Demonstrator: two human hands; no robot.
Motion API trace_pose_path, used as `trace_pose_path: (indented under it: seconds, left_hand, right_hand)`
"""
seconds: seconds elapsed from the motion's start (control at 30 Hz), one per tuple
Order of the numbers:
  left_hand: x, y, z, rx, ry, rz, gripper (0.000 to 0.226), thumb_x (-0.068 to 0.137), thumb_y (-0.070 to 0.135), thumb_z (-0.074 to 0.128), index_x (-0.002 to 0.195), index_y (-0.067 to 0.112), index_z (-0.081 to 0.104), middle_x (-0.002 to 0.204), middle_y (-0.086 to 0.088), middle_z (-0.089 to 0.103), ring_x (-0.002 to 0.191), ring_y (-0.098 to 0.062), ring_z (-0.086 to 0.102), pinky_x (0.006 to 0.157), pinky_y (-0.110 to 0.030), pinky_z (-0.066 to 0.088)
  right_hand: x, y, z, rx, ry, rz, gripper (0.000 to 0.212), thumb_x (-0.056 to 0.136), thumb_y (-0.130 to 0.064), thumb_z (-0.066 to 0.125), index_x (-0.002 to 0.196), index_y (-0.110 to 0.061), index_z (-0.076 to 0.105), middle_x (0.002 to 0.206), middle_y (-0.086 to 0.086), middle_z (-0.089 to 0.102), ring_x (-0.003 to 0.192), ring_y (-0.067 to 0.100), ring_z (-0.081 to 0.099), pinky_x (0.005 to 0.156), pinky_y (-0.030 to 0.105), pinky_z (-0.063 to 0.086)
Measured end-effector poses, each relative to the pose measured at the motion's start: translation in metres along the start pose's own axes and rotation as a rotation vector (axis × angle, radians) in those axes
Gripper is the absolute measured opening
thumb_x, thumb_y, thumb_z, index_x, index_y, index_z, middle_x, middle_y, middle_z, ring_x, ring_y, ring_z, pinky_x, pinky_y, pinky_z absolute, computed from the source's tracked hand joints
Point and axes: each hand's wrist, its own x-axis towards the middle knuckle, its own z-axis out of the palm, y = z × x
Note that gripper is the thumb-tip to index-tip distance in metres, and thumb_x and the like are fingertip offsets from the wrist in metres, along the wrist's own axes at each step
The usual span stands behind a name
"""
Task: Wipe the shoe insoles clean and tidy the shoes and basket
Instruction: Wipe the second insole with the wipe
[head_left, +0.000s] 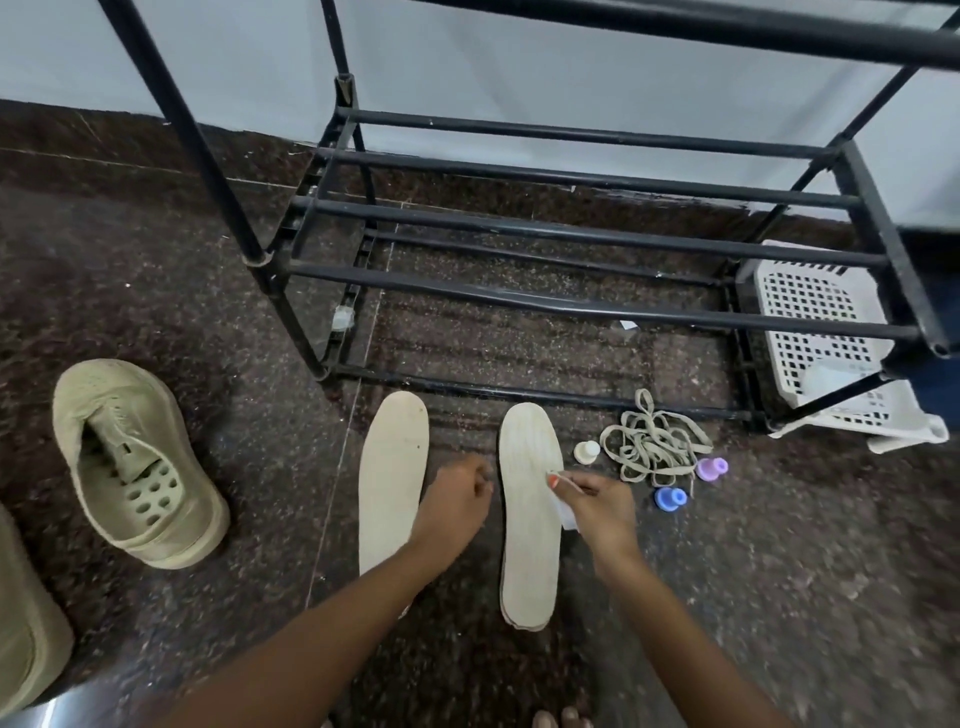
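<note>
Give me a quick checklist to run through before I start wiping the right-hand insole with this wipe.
1. Wipe in hand: ok. The right hand pinches a white wipe at the right insole.
2. Insole lying flat on the floor: ok, apart from the left insole.
3. Left hand ready to steady it: not ok. It is loosely curled between the insoles, pressing on neither.
4. Wiping path clear: ok. The laces and three small bottles, the nearest white one, lie just to the right, off the insole.
5. Wipe damp enough: cannot tell.
6. Shoe and basket out of the way: ok.
</note>
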Motion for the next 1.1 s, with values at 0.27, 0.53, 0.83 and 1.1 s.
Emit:
trace_pose_path:
  seconds: [0.27, 0.53, 0.83, 1.1]
  left_hand:
    - [0.015, 0.017, 0.025, -0.316, -0.124, -0.263, 0.026, 0.092, 0.003, 0.053, 0.118, 0.002, 0.050, 0.096, -0.015, 0.059, 0.093, -0.026, 0.060, 0.082, -0.041, 0.055]
    - [0.000, 0.027, 0.008, -0.540, -0.202, -0.303, 0.019, 0.093, -0.003, 0.050, 0.106, 0.011, 0.047, 0.099, -0.014, 0.055, 0.091, -0.021, 0.061, 0.071, -0.032, 0.057]
    - [-0.052, 0.113, -0.078, -0.573, -0.280, -0.053, 0.023, 0.089, -0.003, 0.056, 0.104, 0.007, 0.042, 0.096, -0.010, 0.052, 0.078, -0.017, 0.061, 0.058, -0.026, 0.058]
    - [-0.123, 0.201, -0.155, -0.275, -0.313, 0.203, 0.024, 0.085, -0.001, 0.063, 0.104, 0.009, 0.053, 0.085, -0.007, 0.060, 0.080, -0.015, 0.065, 0.071, -0.027, 0.058]
  right_hand:
    - [0.018, 0.017, 0.003, -0.134, 0.026, -0.040, 0.017, 0.079, -0.013, 0.069, 0.093, -0.003, 0.071, 0.086, 0.005, 0.067, 0.073, 0.011, 0.057, 0.065, 0.021, 0.039]
    - [0.011, 0.002, -0.014, -0.041, -0.003, -0.083, 0.013, 0.077, -0.010, 0.071, 0.088, -0.005, 0.071, 0.084, 0.002, 0.067, 0.076, 0.010, 0.060, 0.074, 0.024, 0.046]
    - [-0.046, -0.082, -0.066, 0.090, 0.016, -0.298, 0.014, 0.075, -0.008, 0.072, 0.089, -0.005, 0.071, 0.084, 0.005, 0.069, 0.076, 0.016, 0.062, 0.074, 0.031, 0.052]
    - [-0.125, -0.156, -0.141, 0.151, 0.044, -0.527, 0.008, 0.073, -0.009, 0.074, 0.080, -0.011, 0.072, 0.080, -0.001, 0.069, 0.071, 0.007, 0.061, 0.063, 0.015, 0.047]
